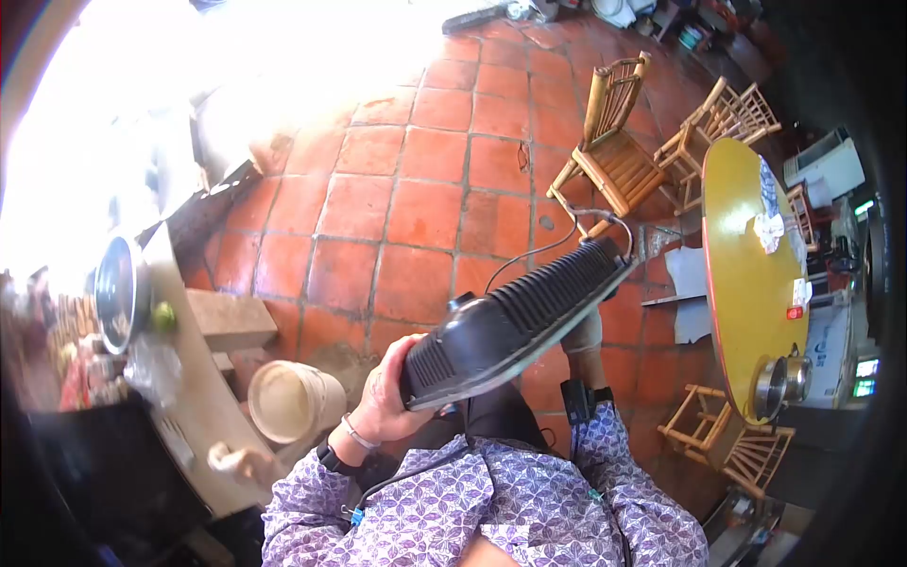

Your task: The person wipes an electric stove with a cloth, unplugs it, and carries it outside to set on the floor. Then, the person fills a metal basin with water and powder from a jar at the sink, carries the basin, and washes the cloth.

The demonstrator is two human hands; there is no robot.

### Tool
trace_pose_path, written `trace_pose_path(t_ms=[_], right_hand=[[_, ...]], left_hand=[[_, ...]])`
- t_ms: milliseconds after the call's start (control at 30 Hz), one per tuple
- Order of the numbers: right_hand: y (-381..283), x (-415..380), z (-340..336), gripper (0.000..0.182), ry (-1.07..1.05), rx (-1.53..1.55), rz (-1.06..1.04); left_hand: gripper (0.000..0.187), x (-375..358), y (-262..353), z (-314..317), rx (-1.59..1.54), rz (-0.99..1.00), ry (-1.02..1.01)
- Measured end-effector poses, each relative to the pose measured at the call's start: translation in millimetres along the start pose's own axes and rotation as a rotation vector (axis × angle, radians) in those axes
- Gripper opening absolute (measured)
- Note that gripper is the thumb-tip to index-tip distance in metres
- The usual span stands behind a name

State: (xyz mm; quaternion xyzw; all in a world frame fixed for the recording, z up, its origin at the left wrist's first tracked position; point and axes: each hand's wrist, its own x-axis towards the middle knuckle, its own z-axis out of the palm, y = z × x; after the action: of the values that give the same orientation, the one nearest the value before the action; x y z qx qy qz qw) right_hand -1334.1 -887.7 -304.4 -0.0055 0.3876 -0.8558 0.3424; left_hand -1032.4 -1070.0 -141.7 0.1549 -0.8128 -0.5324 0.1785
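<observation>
Currently I have a black ribbed device (515, 321) up in the air in front of my body, over the tiled floor (435, 203). It lies at a slant, its near end low by my left hand (383, 389) and its far end reaching up and to the right. My left hand is closed around the near end, gripping the casing. I wear a bracelet (359, 433) and a black band (335, 460) on that wrist.

My right hand (584, 348) is on the far side of the device, close to its underside and mostly hidden by it; I cannot tell whether its fingers are spread or gripping. A dark cable (534, 252) shows at the device's far end, with a loop near the front of a bamboo chair (619, 170) and a length running back behind the casing.

To my left, a white bucket (326, 402) stands beside a pale counter (203, 383), which holds a clear plastic bag (154, 370) and a round green item (163, 317), near a basin (117, 295). To my right is a round yellow table (746, 274) with a patterned cloth (767, 189) and metal pots (772, 387) on it. More bamboo chairs (727, 437) stand around it. Bright glare washes out the upper left.
</observation>
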Motion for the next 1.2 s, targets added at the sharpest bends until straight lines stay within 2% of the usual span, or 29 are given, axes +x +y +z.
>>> trace_pose_path(t_ms=[100,167,200,300,400,500,567,633,667,733,767,833,867,967,1067,1133,1167,1200], right_hand=[[25,82,30,0.055,-0.047,0.014,0.003],[39,129,46,0.041,-0.101,-0.048,0.005],[49,162,55,0.041,-0.050,-0.285,-0.028],[60,244,103,0.043,-0.113,-0.067,0.088],[59,312,160,0.044,-0.115,-0.138,0.072],[74,389,196,0.045,-0.078,-0.199,0.088],[83,445,226,0.044,-0.071,-0.230,0.076],[84,488,252,0.046,-0.072,-0.459,0.082],[89,507,259,0.046,-0.057,-0.472,0.078],[94,568,284,0.040,-0.051,-0.354,-0.038],[91,592,295,0.040,-0.056,-0.380,-0.043],[96,640,319,0.040,-0.066,-0.282,-0.064],[95,659,333,0.042,-0.102,-0.222,-0.020],[93,723,377,0.045,-0.193,-0.256,-0.064],[102,792,422,0.050,-0.211,-0.252,-0.049],[120,850,428,0.052,-0.176,-0.253,-0.030],[122,877,446,0.052,-0.194,-0.252,-0.006],[125,906,477,0.052,-0.284,-0.275,-0.036]], left_hand=[[0.079,61,-51,-32,0.021,-0.085,0.039],[0.080,90,-84,-48,-0.103,-0.197,0.089],[0.082,113,-96,-59,-0.165,-0.212,0.087],[0.082,169,-135,-92,-0.272,-0.361,0.158],[0.080,220,-166,-128,-0.447,-0.370,0.192],[0.081,278,-195,-163,-0.436,-0.445,0.243],[0.080,316,-223,-186,-0.463,-0.427,0.262],[0.081,353,-247,-207,-0.505,-0.488,0.216],[0.081,370,-262,-218,-0.522,-0.490,0.203],[0.082,422,-298,-244,-0.376,-0.347,0.178],[0.083,447,-296,-261,-0.514,-0.466,0.151],[0.084,487,-320,-287,-0.357,-0.387,0.113],[0.085,506,-326,-298,-0.356,-0.379,0.103],[0.088,576,-344,-334,-0.423,-0.360,0.088],[0.078,643,-369,-368,-0.359,-0.386,0.103],[0.065,685,-385,-387,-1.054,-0.671,0.073],[0.065,701,-394,-390,-1.054,-0.675,0.105],[0.058,724,-405,-400,-0.927,-0.625,0.182]])
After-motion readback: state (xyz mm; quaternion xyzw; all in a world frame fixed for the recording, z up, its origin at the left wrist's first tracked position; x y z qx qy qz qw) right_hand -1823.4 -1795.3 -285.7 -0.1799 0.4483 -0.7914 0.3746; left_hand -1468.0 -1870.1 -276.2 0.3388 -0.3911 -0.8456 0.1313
